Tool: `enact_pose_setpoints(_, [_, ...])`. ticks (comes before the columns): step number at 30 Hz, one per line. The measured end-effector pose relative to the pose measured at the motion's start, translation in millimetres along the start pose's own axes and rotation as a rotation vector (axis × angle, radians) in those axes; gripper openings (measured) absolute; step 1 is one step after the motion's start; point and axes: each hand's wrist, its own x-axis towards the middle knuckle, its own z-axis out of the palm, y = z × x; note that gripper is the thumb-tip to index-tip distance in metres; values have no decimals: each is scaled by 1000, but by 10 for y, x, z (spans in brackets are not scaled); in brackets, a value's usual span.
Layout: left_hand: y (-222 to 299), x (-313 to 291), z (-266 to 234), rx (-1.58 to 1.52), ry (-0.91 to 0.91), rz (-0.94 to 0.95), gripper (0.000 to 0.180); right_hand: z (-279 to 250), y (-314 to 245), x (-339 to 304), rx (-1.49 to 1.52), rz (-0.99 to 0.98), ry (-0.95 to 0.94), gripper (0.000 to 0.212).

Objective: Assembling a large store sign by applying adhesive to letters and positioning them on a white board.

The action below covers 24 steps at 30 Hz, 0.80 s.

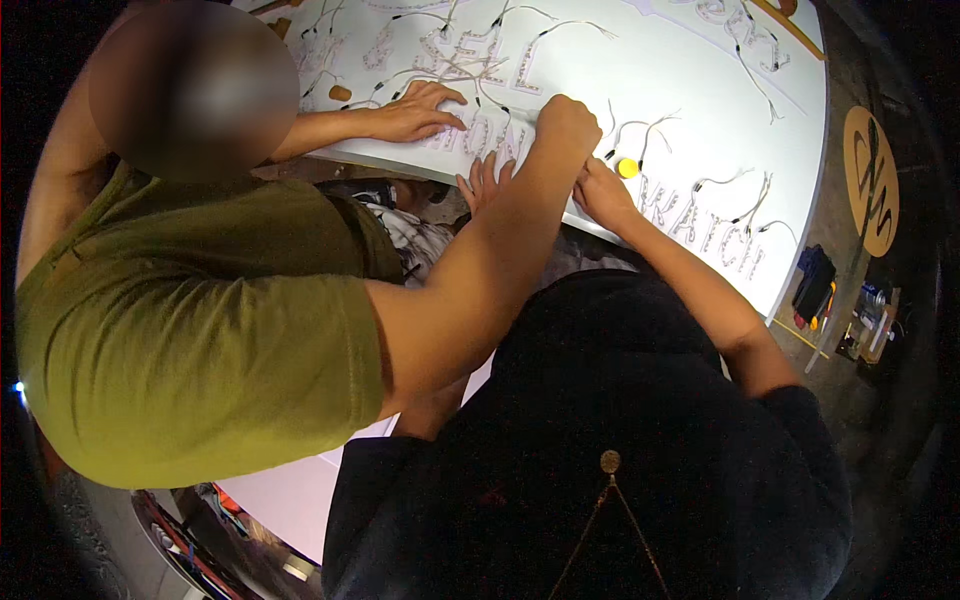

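A large white board (700,110) lies under both my hands, with clear letter shapes lined with small light strips. My left hand (487,184) rests at its near edge, fingers spread, beside a row of letters (480,135); a co-worker's forearm hides its wrist. My right hand (606,196) is at the near edge, fingers bent together; whatever they hold is hidden. Touching or just beside it is the co-worker's closed hand (568,126). The co-worker's other hand (415,112) lies on the board at left. A yellow round lid (628,168) sits just beyond my right hand.
A co-worker in a green shirt (200,340) leans in close on my left, an arm crossing in front of me. Thin wires (750,205) rise from the letters. Tools (825,300) lie beyond the board's right edge, near a round tan sign (871,180).
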Motion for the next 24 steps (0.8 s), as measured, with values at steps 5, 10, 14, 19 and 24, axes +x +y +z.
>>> enact_pose_setpoints(5, [-47,140,54,-18,-56,-25,18,-81,-67,-288,146,-116,-63,37])
enact_pose_setpoints(10, [-84,202,11,60,-120,60,22,-97,-77,-458,173,-176,-85,37])
enact_pose_setpoints(14, [-60,251,-25,-22,-111,-33,25,2,-14,-475,-20,-237,-95,37])
enact_pose_setpoints(19, [-124,269,23,-106,-145,-110,26,-34,-85,-462,-147,-203,-238,38])
enact_pose_setpoints(24, [-124,368,78,-98,-103,-113,26,-4,-20,-485,-271,-161,-306,35])
